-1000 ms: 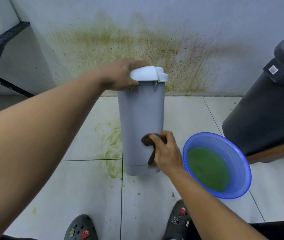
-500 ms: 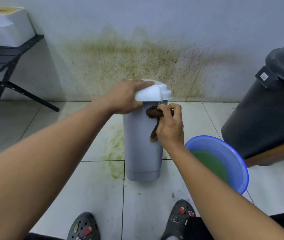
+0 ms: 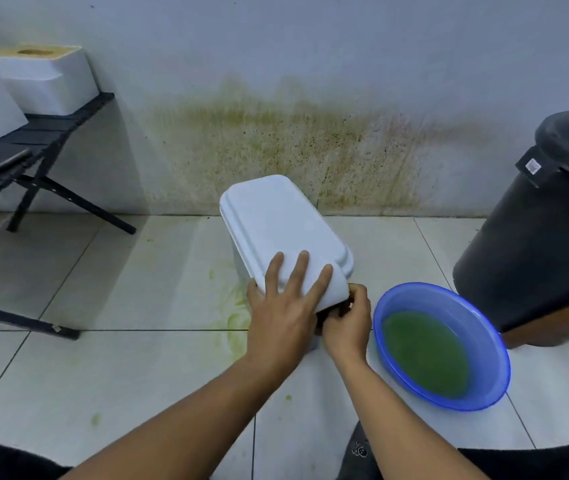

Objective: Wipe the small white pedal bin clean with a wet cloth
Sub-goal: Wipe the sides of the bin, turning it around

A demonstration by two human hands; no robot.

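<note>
The small white pedal bin point(image 3: 276, 216) stands on the tiled floor, seen from above so its white lid fills most of it. My left hand point(image 3: 284, 308) rests flat on the near end of the lid with straight fingers. My right hand point(image 3: 347, 322) is curled just under the lid's near edge and grips the dark brown cloth point(image 3: 343, 308), which is mostly hidden by the fingers and the lid. The bin's front wall is hidden below both hands.
A blue basin point(image 3: 483, 327) of green water sits on the floor right of the bin. A large black bin point(image 3: 535, 244) stands at the far right. A black folding rack point(image 3: 44, 140) with white foam boxes point(image 3: 45, 81) is at the left. Green smears mark the floor and wall.
The view has risen above the bin. My right hand with the cloth moved from the bin's lower front up to just under the lid. My left hand shifted from the lid's side onto its top.
</note>
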